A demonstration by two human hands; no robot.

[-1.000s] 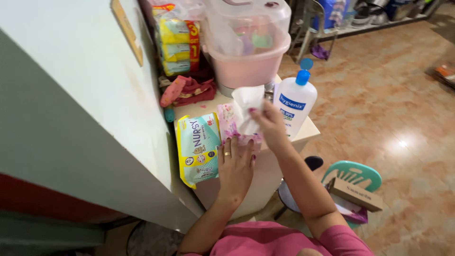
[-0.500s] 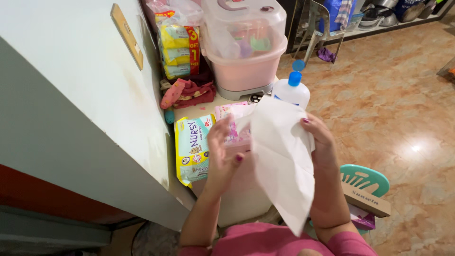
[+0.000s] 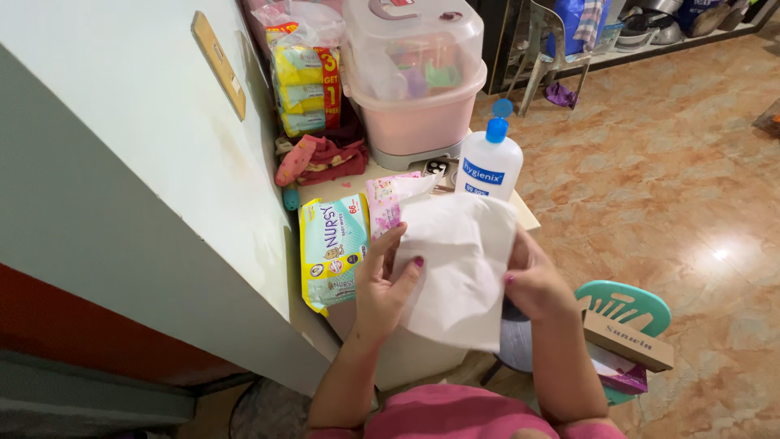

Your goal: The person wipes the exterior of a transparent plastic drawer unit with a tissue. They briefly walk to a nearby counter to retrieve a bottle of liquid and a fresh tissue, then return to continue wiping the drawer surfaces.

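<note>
Both hands, left hand (image 3: 388, 280) and right hand (image 3: 532, 280), pinch the white wipe (image 3: 455, 268) by opposite edges above the desk (image 3: 341, 189); it looks limp, light, easily torn; best held at corners.

The wet wipe (image 3: 455, 268) is plain white. The wipes pack (image 3: 331, 250) is pale green with yellow edges; the smaller pack (image 3: 385, 208) is pink with a floral print. The pump bottle (image 3: 488, 162) is white with a blue cap. The stool (image 3: 627, 306) is mint green.
</note>
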